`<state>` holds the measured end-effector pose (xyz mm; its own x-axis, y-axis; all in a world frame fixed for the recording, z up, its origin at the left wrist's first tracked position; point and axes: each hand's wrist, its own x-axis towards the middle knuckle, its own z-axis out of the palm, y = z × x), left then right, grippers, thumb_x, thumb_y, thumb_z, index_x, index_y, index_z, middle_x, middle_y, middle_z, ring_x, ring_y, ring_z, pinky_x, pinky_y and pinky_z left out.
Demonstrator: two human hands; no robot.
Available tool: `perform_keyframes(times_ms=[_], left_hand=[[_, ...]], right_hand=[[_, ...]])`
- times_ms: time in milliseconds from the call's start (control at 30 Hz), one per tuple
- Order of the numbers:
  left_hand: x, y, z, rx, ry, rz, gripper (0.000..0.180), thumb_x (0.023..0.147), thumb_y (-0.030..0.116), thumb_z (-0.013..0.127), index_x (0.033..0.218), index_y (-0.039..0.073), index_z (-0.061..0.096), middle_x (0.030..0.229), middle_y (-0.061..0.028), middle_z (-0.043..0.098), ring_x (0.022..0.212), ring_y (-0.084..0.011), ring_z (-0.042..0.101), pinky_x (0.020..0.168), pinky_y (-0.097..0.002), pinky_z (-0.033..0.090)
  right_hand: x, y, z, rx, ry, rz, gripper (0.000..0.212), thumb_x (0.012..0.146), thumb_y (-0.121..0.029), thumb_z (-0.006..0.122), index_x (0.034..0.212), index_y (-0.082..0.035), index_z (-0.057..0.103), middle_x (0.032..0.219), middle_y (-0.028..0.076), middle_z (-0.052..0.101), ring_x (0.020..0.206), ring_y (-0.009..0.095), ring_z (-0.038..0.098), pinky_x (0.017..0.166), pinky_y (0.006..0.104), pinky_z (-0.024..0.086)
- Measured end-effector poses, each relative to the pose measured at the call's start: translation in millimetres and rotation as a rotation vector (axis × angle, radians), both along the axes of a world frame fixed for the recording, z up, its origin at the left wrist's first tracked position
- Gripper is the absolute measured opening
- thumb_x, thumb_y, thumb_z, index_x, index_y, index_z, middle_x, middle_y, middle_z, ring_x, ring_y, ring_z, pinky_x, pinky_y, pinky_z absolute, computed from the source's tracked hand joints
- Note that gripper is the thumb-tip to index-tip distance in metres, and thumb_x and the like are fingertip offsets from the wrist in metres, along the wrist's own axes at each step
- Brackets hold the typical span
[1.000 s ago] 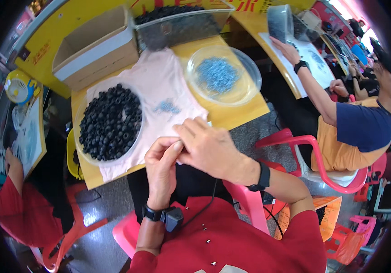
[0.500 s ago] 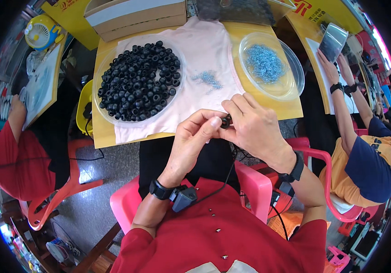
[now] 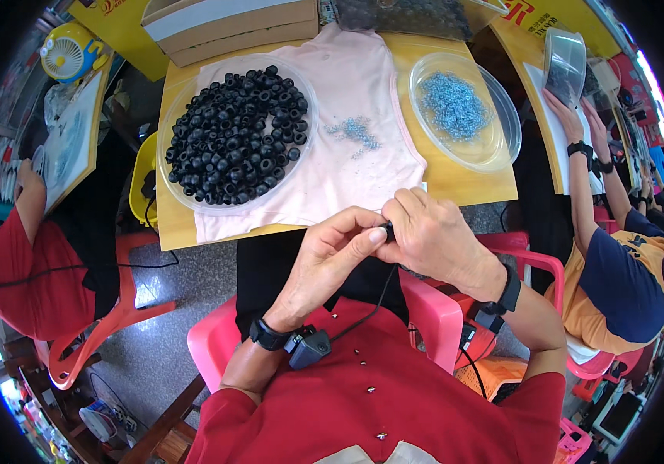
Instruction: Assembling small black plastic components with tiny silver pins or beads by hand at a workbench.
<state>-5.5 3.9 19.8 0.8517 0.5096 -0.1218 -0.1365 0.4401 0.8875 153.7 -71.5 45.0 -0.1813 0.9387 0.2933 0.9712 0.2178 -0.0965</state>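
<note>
A small black round part (image 3: 387, 230), like those in the tub, sits between my hands just off the table's front edge. My left hand (image 3: 340, 251) pinches it between thumb and fingers. My right hand (image 3: 436, 240) closes on its other side, fingers curled, and hides much of it. Past my hands, a round clear tub (image 3: 163, 151) of hollow black parts (image 3: 231, 139) stands on a pink cloth (image 3: 340, 69). A small scatter of tiny bluish pieces (image 3: 354, 133) lies on that cloth. More of them lie in a clear round tub (image 3: 494, 155) at the right.
A cardboard box (image 3: 239, 31) stands at the back of the yellow table (image 3: 463, 182). Beside it is a dark, clear-walled bin (image 3: 401, 17). At the right, a co-worker's hands (image 3: 575, 120) hold a clear container (image 3: 564, 66). Another person's red sleeve (image 3: 34, 263) shows at the left.
Both my hands, with the black part, have moved slightly down toward my body, and the part has turned so less of it shows. The co-worker's clear container now stands more upright.
</note>
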Motion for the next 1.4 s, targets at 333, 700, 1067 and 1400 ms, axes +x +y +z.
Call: perform_keyframes(times_ms=[333,700,1067,1400], left_hand=[[-5.8,-11.8,-19.4,-0.066,0.034,0.015,0.016,0.094,0.014,0.057,0.099,-0.001,0.060,0.088,-0.0003,0.060,0.082,-0.0059,0.055,0.078,-0.0208,0.046],[-19.6,46.7,16.7,0.090,-0.059,0.367,0.021,0.097,0.012,0.049,0.110,-0.003,0.056,0.097,-0.0115,0.063,0.089,-0.0185,0.064,0.080,-0.0302,0.052],[-54.3,105.9,40.2,0.861,0.428,0.651,0.012,0.080,-0.002,0.065,0.092,0.000,0.067,0.089,-0.0083,0.063,0.077,-0.0157,0.060,0.068,-0.0252,0.048],[-15.8,108.9,16.9,1.451,0.530,0.339,0.018,0.069,0.003,0.069,0.087,0.004,0.067,0.096,-0.0055,0.059,0.095,-0.0250,0.052,0.079,-0.0349,0.042]], right_hand=[[-16.6,-14.9,-15.6,-0.081,0.030,-0.048,0.027,0.074,-0.027,0.067,0.071,-0.004,0.054,0.070,0.008,0.053,0.065,0.020,0.058,0.051,0.0303,0.048],[58.5,88.6,98.5,0.040,0.257,-0.289,0.029,0.082,-0.030,0.064,0.086,-0.001,0.062,0.074,0.012,0.063,0.060,0.026,0.060,0.056,0.0345,0.046],[242.4,211.5,81.8,0.256,0.274,-0.640,0.037,0.076,-0.022,0.068,0.101,0.004,0.060,0.085,0.019,0.065,0.079,0.027,0.065,0.070,0.0341,0.051],[79.6,119.8,61.3,-0.113,0.422,-0.286,0.017,0.083,-0.016,0.063,0.095,-0.005,0.064,0.081,0.007,0.064,0.065,0.016,0.058,0.059,0.0293,0.045]])
